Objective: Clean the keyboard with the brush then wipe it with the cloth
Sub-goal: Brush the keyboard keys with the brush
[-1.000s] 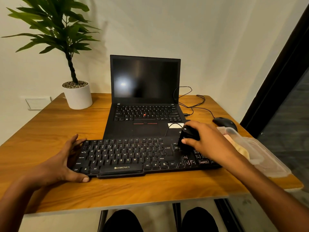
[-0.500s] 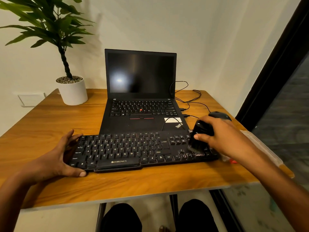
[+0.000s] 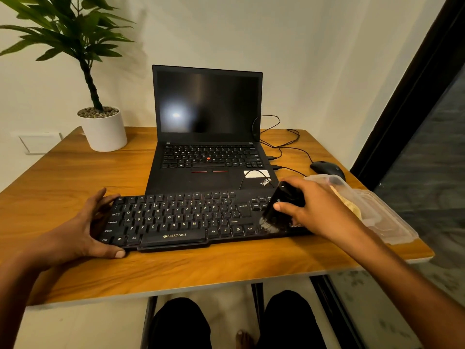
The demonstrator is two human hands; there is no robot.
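Note:
A black Zebronics keyboard (image 3: 181, 217) lies on the wooden table in front of the laptop. My right hand (image 3: 317, 210) grips a black brush (image 3: 279, 212), tilted, with its bristles down on the keys at the keyboard's right end. My left hand (image 3: 83, 227) holds the keyboard's left end, thumb along the front edge. A yellowish cloth (image 3: 349, 205) lies in a clear plastic container (image 3: 382, 217) just right of my right hand, partly hidden by it.
An open black laptop (image 3: 208, 137) stands behind the keyboard, with cables (image 3: 284, 142) running to a black mouse (image 3: 327, 168) at the back right. A potted plant (image 3: 103, 129) stands back left. The table edge (image 3: 176, 290) is near my knees.
My right hand has swept the brush across the keyboard's right end, out to the right and back a little left, now lower on the keys. My left hand stays put.

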